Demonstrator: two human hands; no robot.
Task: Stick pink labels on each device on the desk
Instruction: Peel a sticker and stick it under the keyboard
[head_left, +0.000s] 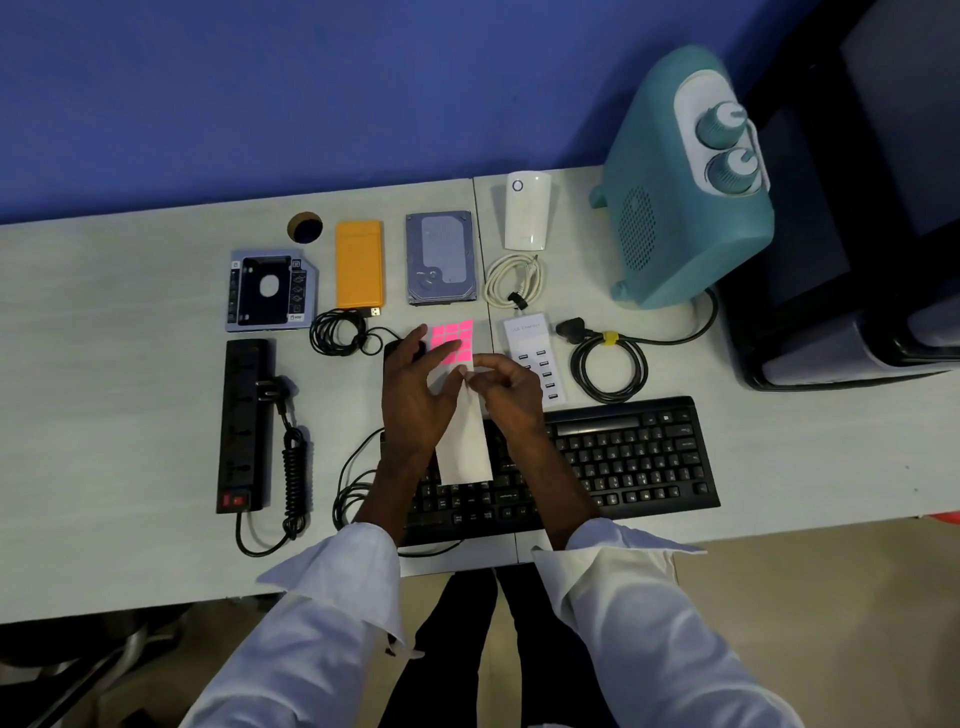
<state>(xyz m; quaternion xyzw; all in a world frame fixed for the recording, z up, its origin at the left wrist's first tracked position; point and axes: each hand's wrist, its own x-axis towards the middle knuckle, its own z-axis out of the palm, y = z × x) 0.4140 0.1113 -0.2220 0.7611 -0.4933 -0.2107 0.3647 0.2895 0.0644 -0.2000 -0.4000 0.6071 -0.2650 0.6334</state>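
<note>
I hold a white backing sheet (465, 441) with several pink labels (453, 340) at its far end, above the desk's middle. My left hand (415, 395) grips the sheet's left side. My right hand (506, 392) pinches at the sheet near the lowest pink labels. Devices lie around: a black power strip (245, 423), a drive caddy (270, 291), an orange box (359, 264), a hard drive (441, 257), a white plug-in unit (528, 210), a white USB charger (535, 345), a black keyboard (623, 454). No pink label shows on any device.
A teal fan heater (685, 182) stands at the back right, its black cable (608, 366) coiled by the charger. A white cable coil (514, 283) and a black cable coil (337, 332) lie mid-desk. A round cable hole (305, 227) sits at the back. A dark chair (857, 260) is right.
</note>
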